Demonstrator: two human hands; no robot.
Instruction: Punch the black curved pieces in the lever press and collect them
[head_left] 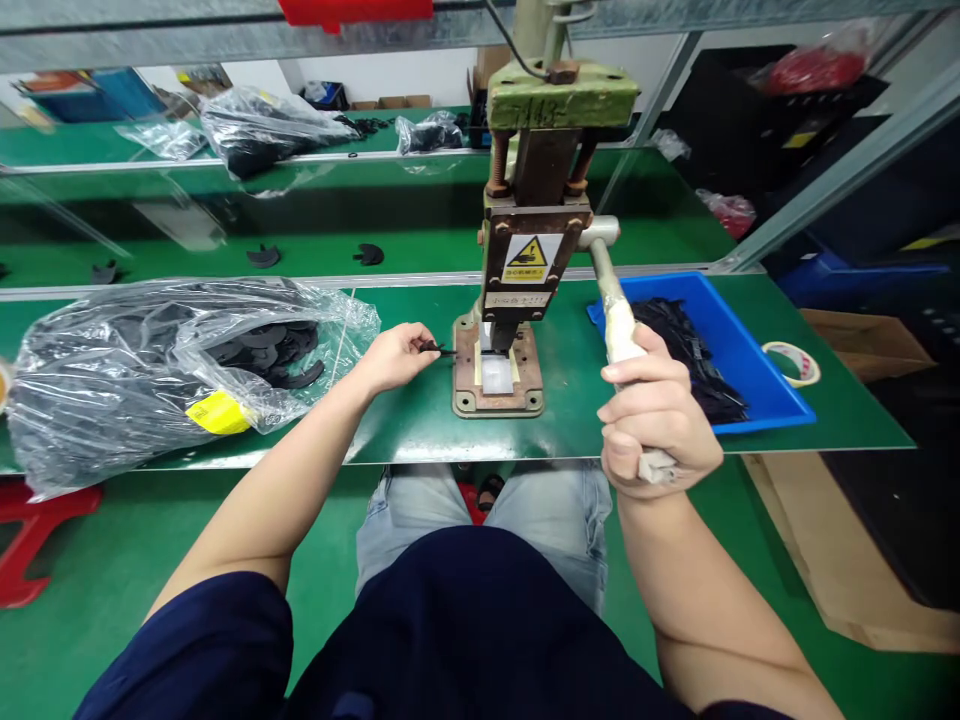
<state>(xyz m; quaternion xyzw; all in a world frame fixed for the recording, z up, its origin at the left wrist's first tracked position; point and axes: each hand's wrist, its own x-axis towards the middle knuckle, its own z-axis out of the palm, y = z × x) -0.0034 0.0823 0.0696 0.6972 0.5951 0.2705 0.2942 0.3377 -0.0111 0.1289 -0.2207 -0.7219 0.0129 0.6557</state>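
A green hand press [536, 240] stands on the bench in front of me, with a warning label on its ram housing. My right hand [660, 415] is wrapped round the press lever [615, 295], whose grip is covered in pale tape. Left of the press base [499, 400], my left hand [401, 355] pinches a small black part [436, 348] whose tip reaches the base's edge; its exact shape is hidden by the fingers. The press's dark ram [505, 336] is low, over a light metal block [496, 376] on the base.
A clear plastic bag [150, 350] of black curved pieces lies at left. A blue tray [772, 408] with many thin black pieces sits at right, beside a tape roll [791, 364]. Behind, loose black pieces [368, 255] lie on a green surface under a metal frame.
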